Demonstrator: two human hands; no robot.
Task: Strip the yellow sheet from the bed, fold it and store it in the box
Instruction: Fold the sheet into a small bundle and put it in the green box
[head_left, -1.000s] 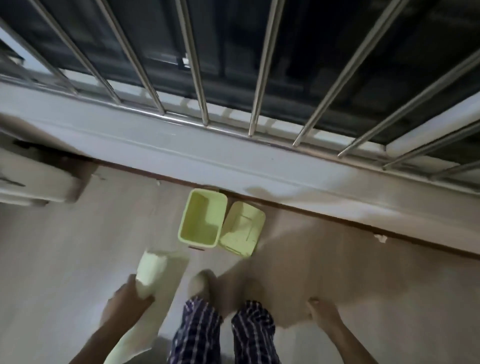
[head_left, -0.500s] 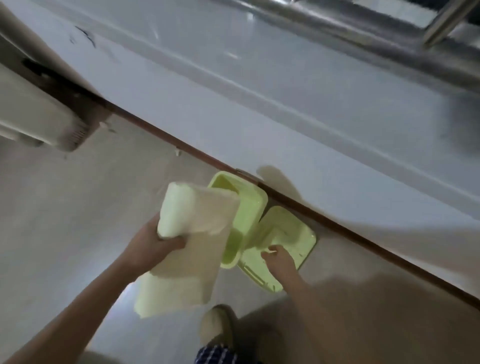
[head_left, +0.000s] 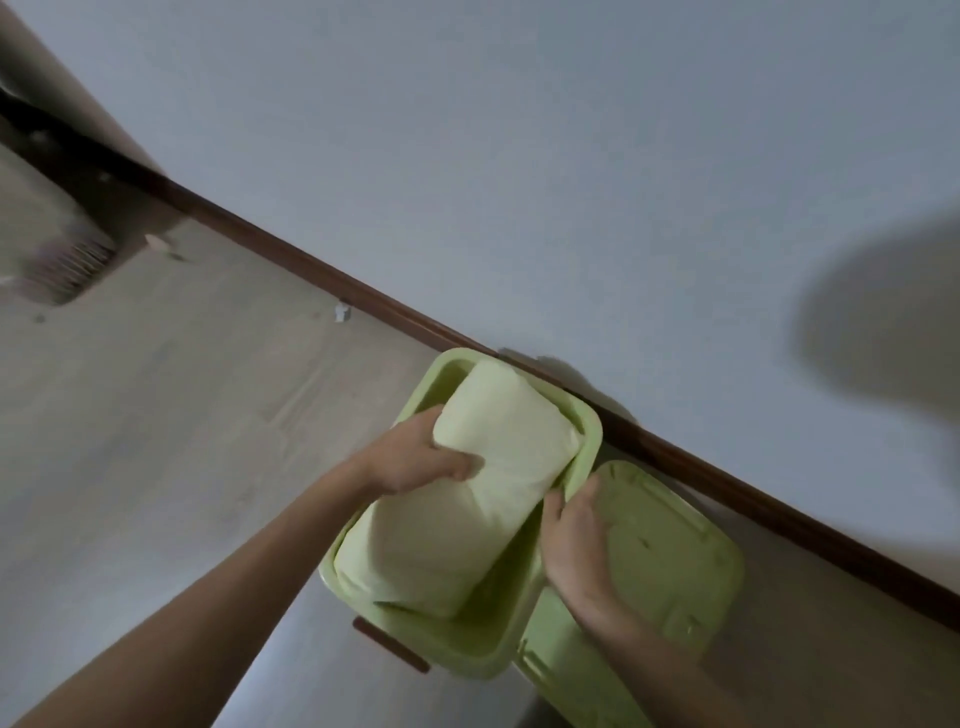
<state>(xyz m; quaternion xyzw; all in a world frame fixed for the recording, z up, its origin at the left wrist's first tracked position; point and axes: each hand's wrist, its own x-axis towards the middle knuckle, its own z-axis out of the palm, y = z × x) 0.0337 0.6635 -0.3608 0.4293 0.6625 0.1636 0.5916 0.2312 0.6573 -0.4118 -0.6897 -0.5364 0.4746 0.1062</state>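
Lowered since 0.5 s ago: folded pale-yellow cloth sheet (head_left: 467, 499), now resting in open light-green plastic box (head_left: 467, 649). Left hand (head_left: 415, 460) grips sheet's 9 o'clock edge; right hand (head_left: 574, 545) grips box rim at 3 o'clock.

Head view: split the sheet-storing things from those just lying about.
Job: folded pale yellow sheet, gripped by left hand; light green plastic box; its flat green lid; right hand at the rim.
Lying about: small white scrap by the skirting; grilled white unit, far left.
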